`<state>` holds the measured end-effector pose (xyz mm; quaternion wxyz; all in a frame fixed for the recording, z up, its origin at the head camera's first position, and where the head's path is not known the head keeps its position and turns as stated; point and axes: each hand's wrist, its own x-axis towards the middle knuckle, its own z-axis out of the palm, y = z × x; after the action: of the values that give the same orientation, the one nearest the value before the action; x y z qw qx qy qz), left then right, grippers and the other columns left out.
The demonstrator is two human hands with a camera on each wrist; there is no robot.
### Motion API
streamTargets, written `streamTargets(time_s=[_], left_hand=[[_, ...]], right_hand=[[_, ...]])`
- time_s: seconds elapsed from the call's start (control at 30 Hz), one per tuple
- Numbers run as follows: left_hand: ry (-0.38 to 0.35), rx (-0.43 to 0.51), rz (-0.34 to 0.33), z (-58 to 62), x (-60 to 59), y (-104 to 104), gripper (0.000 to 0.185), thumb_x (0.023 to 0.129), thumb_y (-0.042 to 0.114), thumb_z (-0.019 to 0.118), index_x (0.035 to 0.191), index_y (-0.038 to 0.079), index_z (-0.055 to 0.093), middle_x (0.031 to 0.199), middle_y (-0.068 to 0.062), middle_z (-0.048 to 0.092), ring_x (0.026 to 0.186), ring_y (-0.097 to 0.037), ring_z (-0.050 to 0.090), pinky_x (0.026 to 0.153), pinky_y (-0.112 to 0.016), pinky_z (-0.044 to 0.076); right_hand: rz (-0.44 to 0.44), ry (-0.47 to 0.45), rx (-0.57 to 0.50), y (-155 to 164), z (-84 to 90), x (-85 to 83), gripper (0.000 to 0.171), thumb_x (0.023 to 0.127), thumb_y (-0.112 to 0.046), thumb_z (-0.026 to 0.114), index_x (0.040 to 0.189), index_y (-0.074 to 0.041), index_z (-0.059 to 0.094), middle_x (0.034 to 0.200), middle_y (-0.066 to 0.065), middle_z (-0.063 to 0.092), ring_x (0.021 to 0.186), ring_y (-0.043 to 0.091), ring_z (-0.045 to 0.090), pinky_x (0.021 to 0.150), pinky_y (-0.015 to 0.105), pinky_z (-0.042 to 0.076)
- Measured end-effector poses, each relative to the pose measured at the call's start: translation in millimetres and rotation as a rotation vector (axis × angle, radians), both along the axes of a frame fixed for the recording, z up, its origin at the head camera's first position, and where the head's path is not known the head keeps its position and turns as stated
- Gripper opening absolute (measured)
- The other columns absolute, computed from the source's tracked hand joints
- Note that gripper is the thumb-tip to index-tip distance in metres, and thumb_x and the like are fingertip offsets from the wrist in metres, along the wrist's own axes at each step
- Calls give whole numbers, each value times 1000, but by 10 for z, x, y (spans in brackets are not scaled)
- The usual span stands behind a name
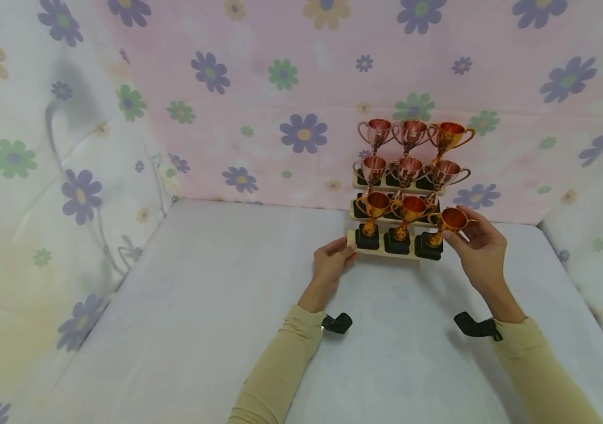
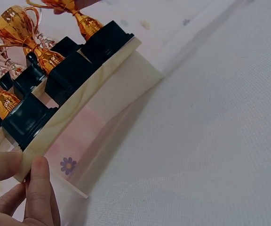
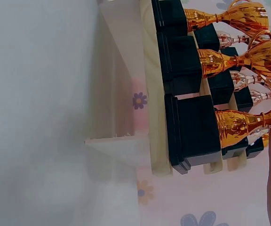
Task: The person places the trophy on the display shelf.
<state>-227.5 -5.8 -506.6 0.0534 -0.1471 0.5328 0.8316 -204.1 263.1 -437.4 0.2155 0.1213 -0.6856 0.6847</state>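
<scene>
A tiered wooden rack (image 1: 386, 254) stands at the back of the table, with small trophies on black bases in three rows. Gold trophies fill the front row; the middle row is rose-coloured, and the top row has two rose ones and a gold one at the right. My left hand (image 1: 329, 265) pinches the left end of the lowest board (image 2: 74, 103), thumb on top and a finger below. At the right end, my right hand (image 1: 484, 250) holds the front-right gold trophy (image 1: 452, 219) by its cup and stem. That trophy's base (image 3: 194, 129) rests on the board, near its end.
White cloth covers the table (image 1: 216, 294). Behind the rack hangs a pink flowered backdrop (image 1: 259, 100), and flowered cloth also hangs at both sides. Pale side supports (image 3: 121, 148) hold the lowest board above the table.
</scene>
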Motion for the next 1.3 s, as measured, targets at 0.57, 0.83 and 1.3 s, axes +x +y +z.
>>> streamTargets(time_s=[0.57,0.83,1.3], left_hand=[[-7,17,-12,-17,55,39,37,91,-5,72,127,-7,66,107,-16,70,84,-14,70,85,-30,62],[-10,7,-22,-11,74,58,38,91,-4,72,128,-7,65,112,-18,70,85,-14,70,88,-33,62],[287,-696,-187,8,18,-238,42,98,16,69,131,-8,62,108,-20,73,84,-25,74,77,-34,63]], right_hand=[[79,-18,10,28,-41,-145,49,94,9,64,141,-2,56,126,-2,66,117,10,63,100,13,50],[95,-24,-15,49,-62,-112,53,92,14,64,142,-3,55,127,-1,67,117,11,63,99,13,50],[-155,-147,581,366,-62,119,50,109,-25,48,154,-5,41,149,21,51,134,7,51,109,12,41]])
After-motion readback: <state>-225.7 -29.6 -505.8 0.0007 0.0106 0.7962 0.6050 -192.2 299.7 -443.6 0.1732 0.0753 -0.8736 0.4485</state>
